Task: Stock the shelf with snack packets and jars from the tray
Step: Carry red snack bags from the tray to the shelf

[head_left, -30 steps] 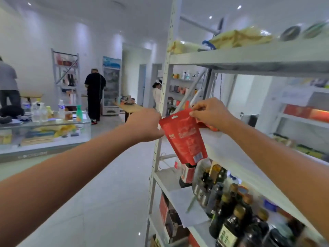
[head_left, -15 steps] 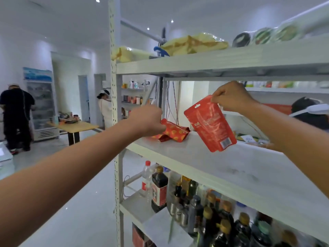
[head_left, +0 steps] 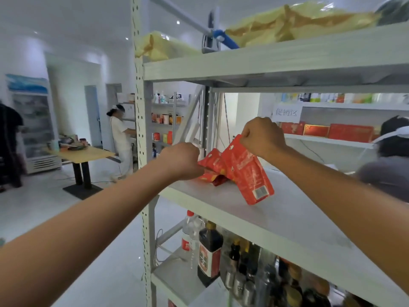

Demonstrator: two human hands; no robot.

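— Any writing to read?
— On a white sign [head_left: 286, 112] at the back: 促销区. On the red pouch [head_left: 247, 171]: white print, too blurred to read, plus a barcode [head_left: 261, 192] near the bottom corner. On the dark bottle [head_left: 209, 255] lower down: a red-and-white label, characters not legible.
— Where to find the pouch?
— Over the middle shelf [head_left: 287, 218], tilted, bottom corner down near it. Cannot tell whether touching. Pinched at the top edge by the right hand [head_left: 263, 138], fingers curled tight.
— And the left hand [head_left: 180, 160]?
— Curled like a fist against the packets [head_left: 211, 168] lying at the left end of that shelf. Fingertips hidden, so cannot tell whether gripping or only pressing.
— How many packets in all?
— Three red ones, by the look. One pouch in the right hand, two packets behind it, overlapping, the lower with yellow dots.
— Anything else to count?
— Two yellow bags [head_left: 287, 25] on the top shelf [head_left: 265, 63], a blue handle [head_left: 225, 39] between them. One clear bottle [head_left: 188, 235] with a red label just beside the dark one, then a crowd of smaller bottles, too blurred to number. A row of red boxes [head_left: 349, 131] below the sign, three or four. One person in white [head_left: 120, 138] near a wooden surface [head_left: 88, 152] at the left.
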